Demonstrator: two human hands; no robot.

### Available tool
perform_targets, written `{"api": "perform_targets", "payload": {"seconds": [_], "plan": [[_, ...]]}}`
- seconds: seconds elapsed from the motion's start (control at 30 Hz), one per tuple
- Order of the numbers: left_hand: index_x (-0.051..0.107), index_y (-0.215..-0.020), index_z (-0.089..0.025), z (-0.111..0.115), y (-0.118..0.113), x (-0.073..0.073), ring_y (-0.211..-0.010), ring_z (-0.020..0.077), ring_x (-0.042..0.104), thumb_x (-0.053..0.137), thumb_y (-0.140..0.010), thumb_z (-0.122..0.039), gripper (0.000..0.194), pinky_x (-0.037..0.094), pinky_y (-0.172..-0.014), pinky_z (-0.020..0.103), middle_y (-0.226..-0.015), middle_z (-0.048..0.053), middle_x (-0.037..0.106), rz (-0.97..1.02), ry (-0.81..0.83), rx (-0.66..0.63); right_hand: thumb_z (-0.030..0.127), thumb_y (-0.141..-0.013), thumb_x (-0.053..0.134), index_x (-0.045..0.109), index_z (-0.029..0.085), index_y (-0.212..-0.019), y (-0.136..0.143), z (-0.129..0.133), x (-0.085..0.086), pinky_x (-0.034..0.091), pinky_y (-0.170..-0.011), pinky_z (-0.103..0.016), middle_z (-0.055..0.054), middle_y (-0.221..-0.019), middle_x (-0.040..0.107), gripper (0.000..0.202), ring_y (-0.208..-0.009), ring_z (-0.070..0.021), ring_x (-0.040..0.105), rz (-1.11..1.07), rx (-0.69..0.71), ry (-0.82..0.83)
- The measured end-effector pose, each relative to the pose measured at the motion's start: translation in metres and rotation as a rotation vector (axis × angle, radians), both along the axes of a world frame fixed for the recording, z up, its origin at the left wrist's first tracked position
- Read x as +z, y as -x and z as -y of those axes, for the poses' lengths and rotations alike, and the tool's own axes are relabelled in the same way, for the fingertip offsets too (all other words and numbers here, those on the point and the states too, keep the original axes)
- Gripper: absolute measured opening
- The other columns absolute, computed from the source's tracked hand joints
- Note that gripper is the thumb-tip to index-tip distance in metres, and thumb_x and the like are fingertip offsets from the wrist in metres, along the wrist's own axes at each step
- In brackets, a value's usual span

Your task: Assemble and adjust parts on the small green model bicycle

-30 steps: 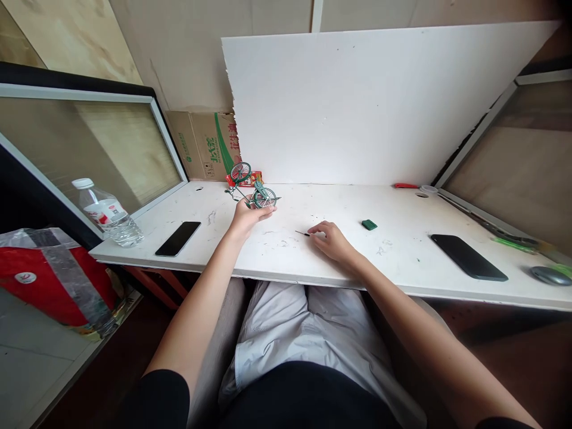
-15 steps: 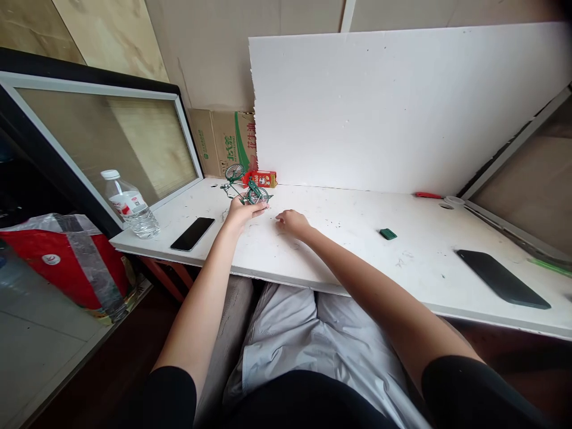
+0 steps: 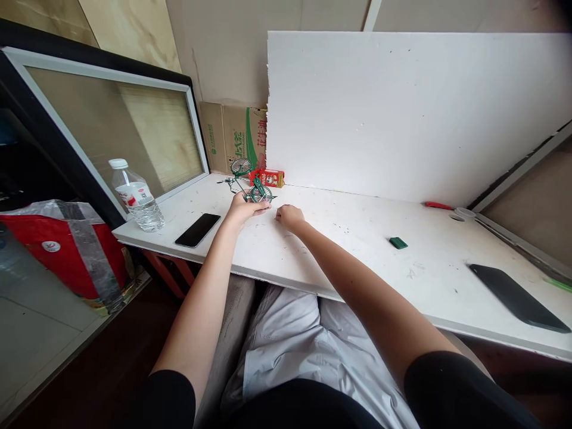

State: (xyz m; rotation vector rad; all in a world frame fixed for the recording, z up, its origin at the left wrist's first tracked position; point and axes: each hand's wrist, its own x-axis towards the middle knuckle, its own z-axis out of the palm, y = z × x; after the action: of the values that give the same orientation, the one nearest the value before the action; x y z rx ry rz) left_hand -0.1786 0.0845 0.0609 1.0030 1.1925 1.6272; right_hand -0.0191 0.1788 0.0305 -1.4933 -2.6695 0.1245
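A small green model bicycle (image 3: pixel 257 186) is tilted above the far left part of the white table (image 3: pixel 357 256). My left hand (image 3: pixel 243 208) grips it near the spoked wheel closest to me, with the thumb stretched to the right. Just right of the wheel, my right hand (image 3: pixel 290 215) is low over the tabletop with its fingers curled in. Whether anything sits between those fingertips is hidden. Behind the bicycle lies a red box (image 3: pixel 273 177) with a printed picture.
A water bottle (image 3: pixel 138 199) and a black phone (image 3: pixel 198 230) are on the left. To the right lie a small green block (image 3: pixel 398 242), a dark flat tablet-like slab (image 3: pixel 518 295) and a red object (image 3: pixel 438 205). A cardboard box (image 3: pixel 232 134) and white board (image 3: pixel 402 113) stand behind.
The camera view has turned slightly, so the table's right side sits lower. My right hand's fingers have curled in more. My left hand still holds the bicycle in much the same place.
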Motion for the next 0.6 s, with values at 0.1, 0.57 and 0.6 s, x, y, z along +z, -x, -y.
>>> {"api": "perform_targets", "payload": {"seconds": [0.1, 0.57, 0.6], "plan": [[0.066, -0.100, -0.017, 0.001, 0.003, 0.001, -0.092, 0.0268, 0.079, 0.100, -0.055, -0.012, 0.056, 0.063, -0.092, 0.046, -0.100, 0.010, 0.080, -0.008, -0.009, -0.001, 0.027, -0.106, 0.053, 0.077, 0.015, -0.118, 0.000, 0.001, -0.001, 0.050, -0.089, -0.030, -0.017, -0.130, 0.074, 0.029, -0.112, -0.0256, 0.069, -0.004, -0.002, -0.007], [0.064, -0.097, -0.018, 0.002, 0.011, -0.002, -0.092, 0.0265, 0.079, 0.101, -0.054, -0.013, 0.056, 0.061, -0.094, 0.048, -0.101, 0.011, 0.079, 0.000, 0.029, -0.011, 0.025, -0.101, 0.058, 0.080, 0.024, -0.119, -0.005, -0.009, -0.005, 0.049, -0.085, -0.027, -0.009, -0.125, 0.078, 0.028, -0.107, -0.0226, 0.071, -0.038, 0.014, -0.012], [0.064, -0.096, -0.018, 0.001, 0.011, -0.003, -0.092, 0.0265, 0.079, 0.101, -0.053, -0.014, 0.057, 0.061, -0.093, 0.048, -0.101, 0.010, 0.079, -0.001, 0.031, -0.011, 0.026, -0.101, 0.059, 0.081, 0.024, -0.117, -0.003, -0.010, -0.004, 0.049, -0.085, -0.027, -0.009, -0.124, 0.078, 0.027, -0.106, -0.0229, 0.071, -0.034, 0.021, -0.016]]}}
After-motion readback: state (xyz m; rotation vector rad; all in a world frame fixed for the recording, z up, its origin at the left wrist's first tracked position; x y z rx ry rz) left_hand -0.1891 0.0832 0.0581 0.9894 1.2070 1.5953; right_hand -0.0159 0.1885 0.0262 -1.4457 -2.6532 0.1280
